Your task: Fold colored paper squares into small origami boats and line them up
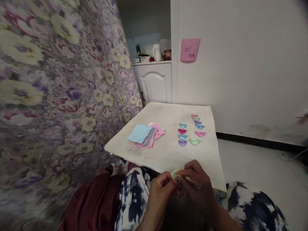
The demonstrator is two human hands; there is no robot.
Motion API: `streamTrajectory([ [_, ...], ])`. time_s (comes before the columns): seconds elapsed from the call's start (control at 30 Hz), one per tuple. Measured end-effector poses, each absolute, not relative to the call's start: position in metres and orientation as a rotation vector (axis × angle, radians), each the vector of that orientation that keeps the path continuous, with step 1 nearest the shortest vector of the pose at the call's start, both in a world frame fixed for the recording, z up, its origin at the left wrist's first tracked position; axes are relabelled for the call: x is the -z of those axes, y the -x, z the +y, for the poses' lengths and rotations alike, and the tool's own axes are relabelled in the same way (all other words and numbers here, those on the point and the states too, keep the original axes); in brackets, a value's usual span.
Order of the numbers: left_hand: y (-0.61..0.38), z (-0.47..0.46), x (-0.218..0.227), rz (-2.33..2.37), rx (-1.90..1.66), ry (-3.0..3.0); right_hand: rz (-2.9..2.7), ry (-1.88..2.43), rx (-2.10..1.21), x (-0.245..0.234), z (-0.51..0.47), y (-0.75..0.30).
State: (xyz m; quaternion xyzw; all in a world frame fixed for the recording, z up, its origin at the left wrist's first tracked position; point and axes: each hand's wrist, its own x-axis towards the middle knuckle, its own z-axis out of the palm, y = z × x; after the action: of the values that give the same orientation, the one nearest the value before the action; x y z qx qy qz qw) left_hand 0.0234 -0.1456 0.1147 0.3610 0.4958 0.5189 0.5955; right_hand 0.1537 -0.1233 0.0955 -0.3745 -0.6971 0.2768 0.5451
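Both my hands meet at the near edge of a small cream table (pixel 168 150), pinching a pale yellow piece of paper (pixel 176 174) between them. My left hand (pixel 160 189) grips its left side with curled fingers. My right hand (pixel 197 184) presses on it from the right, fingers closed. Farther out on the table lie several small folded paper shapes (pixel 183 136) in pink, blue, purple and green, set in two rows. A fanned stack of coloured paper squares (pixel 145 134), light blue on top, lies at the table's left.
A floral-patterned fabric surface (pixel 55 96) rises along the left. A white wall with a pink sticky note (pixel 190 49) stands behind the table. A white cabinet (pixel 155 81) with a jug (pixel 157 52) is at the back. My patterned trouser legs (pixel 134 195) show below.
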Motion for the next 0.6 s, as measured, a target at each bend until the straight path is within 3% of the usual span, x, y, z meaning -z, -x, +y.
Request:
streamTrajectory([
  [0.33,-0.017,-0.149,-0.120,1.076,-1.129,-0.849,-1.814,0.716,-0.390,-0.098,-0.125,-0.157],
  [0.6,-0.011,-0.147,-0.118,0.995,-1.082,-0.851,-1.832,0.722,-0.384,-0.096,-0.124,-0.160],
])
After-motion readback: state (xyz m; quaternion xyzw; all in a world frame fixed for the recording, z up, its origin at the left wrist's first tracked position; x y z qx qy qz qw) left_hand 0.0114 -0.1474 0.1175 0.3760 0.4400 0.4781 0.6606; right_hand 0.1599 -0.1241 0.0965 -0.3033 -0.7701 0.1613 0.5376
